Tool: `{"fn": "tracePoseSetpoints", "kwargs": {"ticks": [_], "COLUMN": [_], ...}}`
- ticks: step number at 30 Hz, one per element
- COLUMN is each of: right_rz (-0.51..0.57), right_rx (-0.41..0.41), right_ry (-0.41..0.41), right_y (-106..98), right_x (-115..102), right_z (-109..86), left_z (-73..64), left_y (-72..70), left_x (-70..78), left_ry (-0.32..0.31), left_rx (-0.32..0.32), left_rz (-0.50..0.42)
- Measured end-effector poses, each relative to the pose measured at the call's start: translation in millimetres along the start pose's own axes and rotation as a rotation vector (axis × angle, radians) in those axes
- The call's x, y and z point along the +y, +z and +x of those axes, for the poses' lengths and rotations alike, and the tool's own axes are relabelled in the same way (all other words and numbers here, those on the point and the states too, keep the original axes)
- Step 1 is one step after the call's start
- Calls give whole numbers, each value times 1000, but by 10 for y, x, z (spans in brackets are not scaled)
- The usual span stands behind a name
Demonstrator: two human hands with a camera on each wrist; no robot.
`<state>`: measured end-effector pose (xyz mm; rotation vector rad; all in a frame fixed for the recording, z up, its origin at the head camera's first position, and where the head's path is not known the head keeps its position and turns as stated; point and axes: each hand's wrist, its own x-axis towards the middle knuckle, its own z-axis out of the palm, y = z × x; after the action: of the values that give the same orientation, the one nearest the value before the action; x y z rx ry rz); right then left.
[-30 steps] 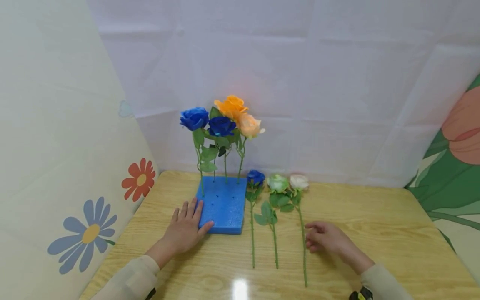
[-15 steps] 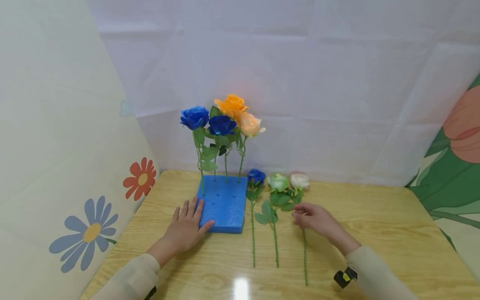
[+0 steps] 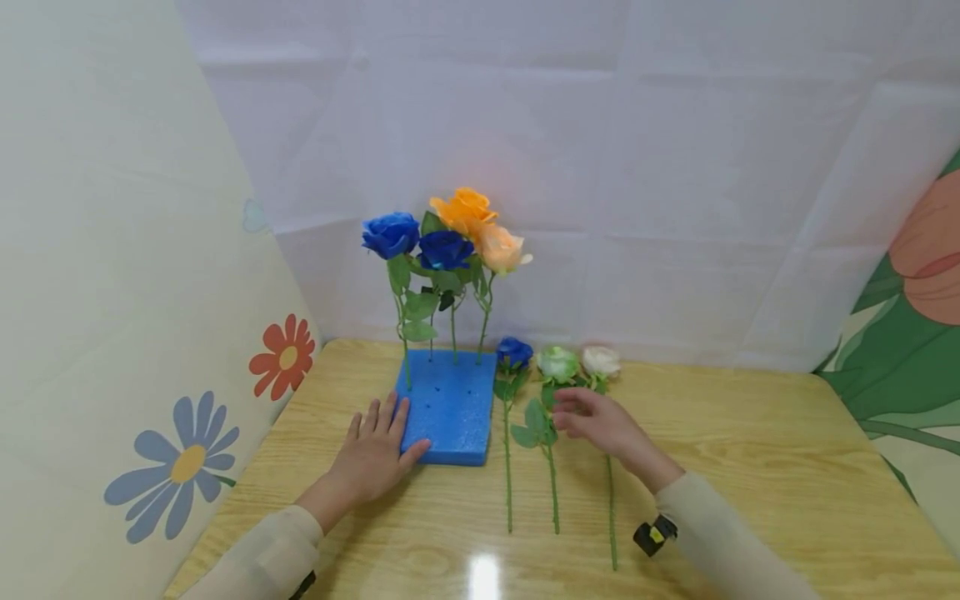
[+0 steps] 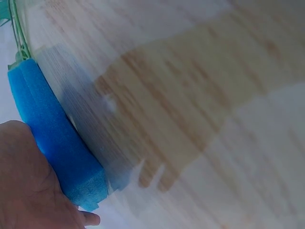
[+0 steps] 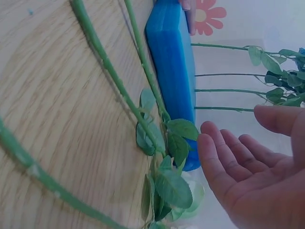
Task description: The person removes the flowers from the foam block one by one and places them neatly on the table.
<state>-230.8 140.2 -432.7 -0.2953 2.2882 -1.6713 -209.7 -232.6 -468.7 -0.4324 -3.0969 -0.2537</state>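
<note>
My left hand (image 3: 371,458) rests with spread fingers against the left side of a blue foam block (image 3: 453,425), its thumb on the front edge. My right hand (image 3: 600,425) hovers over the lying roses, between the green-white rose (image 3: 558,364) and the white rose (image 3: 601,362), and holds nothing. In the right wrist view its fingers (image 5: 238,157) are relaxed, thumb apart, near the green leaves (image 5: 174,188). Farther left lies a blue rose (image 3: 514,352). Upright in the foam stand two blue roses (image 3: 391,235), an orange rose (image 3: 463,212) and a peach rose (image 3: 501,249).
A wooden table (image 3: 735,467) carries everything. Small holes dot the foam's top. A white cloth (image 3: 675,208) hangs behind the table, and flower-printed panels (image 3: 180,292) flank it. The lying stems point toward the table's front edge.
My right hand has moved left and away from me, from beside the white rose's stem to over the green-white rose's leaves. My left hand has stayed on the foam block.
</note>
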Motion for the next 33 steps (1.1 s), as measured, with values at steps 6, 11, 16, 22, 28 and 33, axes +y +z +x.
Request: {"fn": "tracePoseSetpoints", "kwargs": {"ticks": [6,11,16,22,28,33], "right_rz": [23,21,52,101,111,121], "right_rx": [-12,3,9,0,-3,-13], "right_ry": [-44,-61,-85,-97,-108,-121], "right_y": [74,120,164,224,316,392], "right_x": [-34,-67,-90,-119,-182,-232], "right_z": [89,143,199,280,372,441], "left_z": [10,12,11,19,26,17], "left_y": [28,29,8,-8,-21,-22], "left_x": [-8,-2,-2,-25,-35,-34], "left_ry": [-6,-11,-11,-7,-13,-35], "left_rx": [-9,-18,-24,-15,1,4], "left_rz": [-5,-24,-64,-97,-82,-80]}}
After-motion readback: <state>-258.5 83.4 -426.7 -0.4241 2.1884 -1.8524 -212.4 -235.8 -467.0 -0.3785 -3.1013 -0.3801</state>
